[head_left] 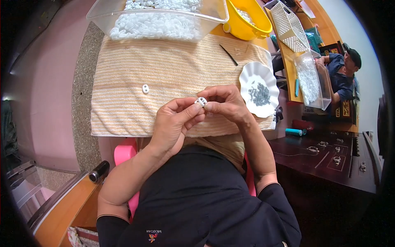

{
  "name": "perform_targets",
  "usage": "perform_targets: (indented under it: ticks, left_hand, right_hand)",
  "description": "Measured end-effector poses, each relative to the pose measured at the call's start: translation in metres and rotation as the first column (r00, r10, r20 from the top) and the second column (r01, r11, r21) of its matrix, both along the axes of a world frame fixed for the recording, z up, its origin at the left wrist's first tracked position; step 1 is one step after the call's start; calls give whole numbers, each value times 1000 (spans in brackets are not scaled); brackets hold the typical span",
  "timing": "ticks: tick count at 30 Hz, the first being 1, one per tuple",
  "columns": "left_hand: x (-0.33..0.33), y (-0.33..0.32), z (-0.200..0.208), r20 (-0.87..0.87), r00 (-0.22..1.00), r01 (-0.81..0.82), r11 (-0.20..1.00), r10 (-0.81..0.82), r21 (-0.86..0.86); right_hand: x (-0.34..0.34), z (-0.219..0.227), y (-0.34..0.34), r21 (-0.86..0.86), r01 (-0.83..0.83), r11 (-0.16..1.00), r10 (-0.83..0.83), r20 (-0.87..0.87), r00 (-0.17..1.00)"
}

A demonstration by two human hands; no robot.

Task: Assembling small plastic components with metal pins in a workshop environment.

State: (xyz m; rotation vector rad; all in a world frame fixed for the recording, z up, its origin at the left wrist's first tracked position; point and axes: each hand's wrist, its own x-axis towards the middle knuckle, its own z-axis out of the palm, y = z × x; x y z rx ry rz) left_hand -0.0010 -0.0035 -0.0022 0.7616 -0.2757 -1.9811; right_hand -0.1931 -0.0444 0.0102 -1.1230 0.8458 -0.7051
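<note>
Between my fingertips, above the towel's near part, is a small white plastic piece with dark holes point(201, 101). My left hand point(177, 119) pinches it from the left with thumb and finger. From the other side my right hand point(225, 103) pinches it too; the fingers hide much of it, so I cannot tell if it is one part or two. Another white two-holed piece point(145, 89) lies on the striped towel point(123, 68), left of my hands. To the right stands a white scalloped dish point(245, 80) with a heap of small dark grey pieces point(259, 94).
A clear bin point(214, 18) of white pieces stands at the far edge, beside a yellow basin point(257, 32). A thin black stick point(228, 54) lies on the towel. At right, a person point(340, 76) works over another clear bin point(326, 92) near a white perforated basket point(290, 26).
</note>
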Motion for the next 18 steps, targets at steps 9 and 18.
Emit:
perform_targets:
  ticks: [9, 18]
  left_hand:
    - [3, -2, 2, -71, 996, 45, 998, -47, -34]
    - [5, -2, 1, -115, 988, 93, 991, -103, -93]
  right_hand:
    - [4, -4, 1, -105, -5, 994, 20, 141, 990]
    - [7, -5, 4, -103, 3, 995, 16, 187, 982]
